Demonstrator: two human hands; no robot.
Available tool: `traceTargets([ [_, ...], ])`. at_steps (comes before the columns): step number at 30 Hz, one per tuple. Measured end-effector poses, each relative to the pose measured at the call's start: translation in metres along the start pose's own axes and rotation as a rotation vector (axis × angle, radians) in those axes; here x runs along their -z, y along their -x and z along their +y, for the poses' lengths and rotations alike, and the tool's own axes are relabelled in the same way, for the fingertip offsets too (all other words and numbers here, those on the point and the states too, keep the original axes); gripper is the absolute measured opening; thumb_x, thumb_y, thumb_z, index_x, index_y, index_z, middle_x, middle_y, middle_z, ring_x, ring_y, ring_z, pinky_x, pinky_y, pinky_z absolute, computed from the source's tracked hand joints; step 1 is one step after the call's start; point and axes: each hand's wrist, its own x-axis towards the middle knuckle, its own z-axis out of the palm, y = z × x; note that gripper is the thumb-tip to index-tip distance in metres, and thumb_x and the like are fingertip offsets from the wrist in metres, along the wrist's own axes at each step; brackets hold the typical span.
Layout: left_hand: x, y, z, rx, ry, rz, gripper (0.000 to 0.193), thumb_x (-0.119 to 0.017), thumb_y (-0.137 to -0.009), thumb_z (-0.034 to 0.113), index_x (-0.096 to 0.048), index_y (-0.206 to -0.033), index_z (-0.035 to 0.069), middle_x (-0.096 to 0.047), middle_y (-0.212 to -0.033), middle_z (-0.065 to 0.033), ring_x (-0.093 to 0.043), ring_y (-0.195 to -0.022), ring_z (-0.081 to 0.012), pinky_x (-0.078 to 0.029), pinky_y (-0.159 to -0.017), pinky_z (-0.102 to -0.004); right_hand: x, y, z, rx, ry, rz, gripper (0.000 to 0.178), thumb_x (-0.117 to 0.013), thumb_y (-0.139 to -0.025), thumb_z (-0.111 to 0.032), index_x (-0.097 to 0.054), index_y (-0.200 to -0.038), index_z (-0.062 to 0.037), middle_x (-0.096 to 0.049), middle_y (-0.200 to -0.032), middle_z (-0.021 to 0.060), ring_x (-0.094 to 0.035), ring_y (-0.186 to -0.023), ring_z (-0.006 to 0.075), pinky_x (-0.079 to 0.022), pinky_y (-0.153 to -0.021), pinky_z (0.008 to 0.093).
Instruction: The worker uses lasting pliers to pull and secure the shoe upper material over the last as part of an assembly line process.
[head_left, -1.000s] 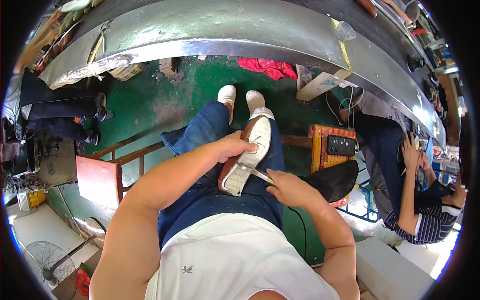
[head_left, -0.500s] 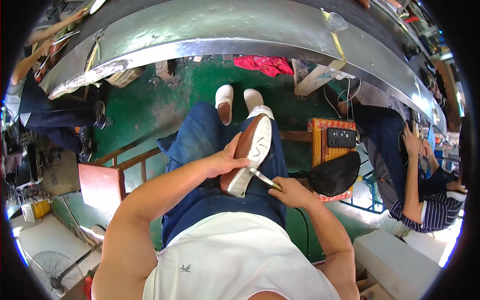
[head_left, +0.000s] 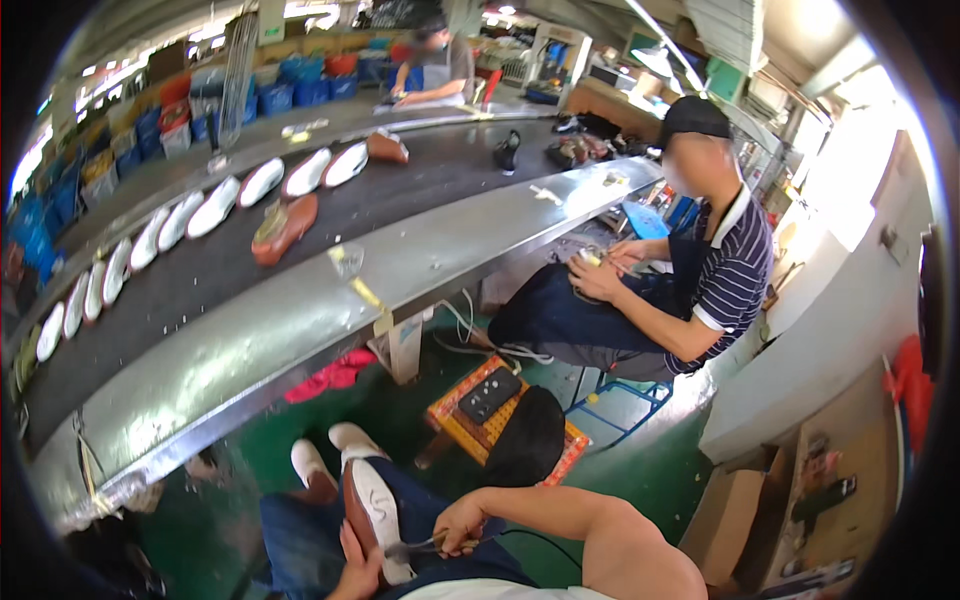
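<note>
A brown shoe (head_left: 353, 505) lies across my lap, its white sole (head_left: 378, 512) turned up and marked with dark curved lines. My left hand (head_left: 358, 565) is closed round the shoe's left side near the lower end, its fingers partly cut off by the frame edge. In my right hand (head_left: 460, 525) is a brush (head_left: 425, 546), gripped by its handle. Its head meets the sole's lower part, close to my left hand's fingers.
Several white-soled shoes (head_left: 213, 208) line the dark conveyor belt (head_left: 340, 225), with a brown shoe (head_left: 284, 230) nearer. A metal ledge (head_left: 240, 340) runs in front. To the right, a phone (head_left: 490, 394) and a black pad (head_left: 528, 440) rest on a stool; a co-worker (head_left: 690, 250) sits beyond.
My view has swung up and to the right, bringing the belt and the seated co-worker into sight. Both hands still hold the shoe and brush; the brush head is now lower on the sole.
</note>
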Motion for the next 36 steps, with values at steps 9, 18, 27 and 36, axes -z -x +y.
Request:
traceTargets([
  [9,0.014,0.009,0.076,0.242,0.080,-0.071,0.089,-0.062,-0.099,0.035,-0.006,-0.166,0.019,-0.029,-0.163,-0.0255,-0.040,-0.144,-0.0398,-0.038,-0.112,-0.0400,-0.024,0.061,-0.073,0.057,0.075,0.297,0.039,-0.049,-0.107,-0.040,-0.063,-0.114,-0.0036,-0.067,-0.084,0.0054,-0.069,-0.077,0.0145,-0.051,-0.050,0.0289],
  [18,0.019,-0.017,0.085,0.255,0.407,-0.121,0.097,-0.079,-0.090,0.024,-0.017,-0.163,0.006,-0.048,-0.152,-0.0156,-0.050,-0.137,-0.0258,-0.040,-0.113,-0.0352,-0.006,0.056,-0.078,0.139,0.369,0.868,0.060,-0.038,-0.107,-0.052,-0.067,-0.102,-0.0001,-0.071,-0.083,0.0128,-0.073,-0.076,0.0240,-0.058,-0.069,0.0401],
  [27,0.134,-0.099,0.194,0.198,1.504,-0.110,0.078,-0.052,-0.100,0.058,-0.034,-0.157,0.008,-0.045,-0.155,-0.0201,-0.047,-0.138,-0.0445,-0.040,-0.113,-0.0627,0.048,0.087,-0.090,0.264,0.349,1.140,0.039,-0.049,-0.106,-0.036,-0.066,-0.106,0.0001,-0.072,-0.085,0.0101,-0.071,-0.077,0.0223,-0.055,-0.073,0.0369],
  [36,0.191,-0.250,0.235,0.123,1.462,0.155,0.062,-0.032,-0.107,0.057,-0.051,-0.144,0.011,-0.064,-0.130,-0.0158,-0.066,-0.111,-0.0411,-0.056,-0.091,-0.0557,0.173,0.167,-0.194,0.319,0.965,1.756,0.033,-0.063,-0.097,-0.027,-0.062,-0.120,-0.0029,-0.067,-0.096,0.0232,-0.064,-0.091,0.0455,-0.051,-0.082,0.0507],
])
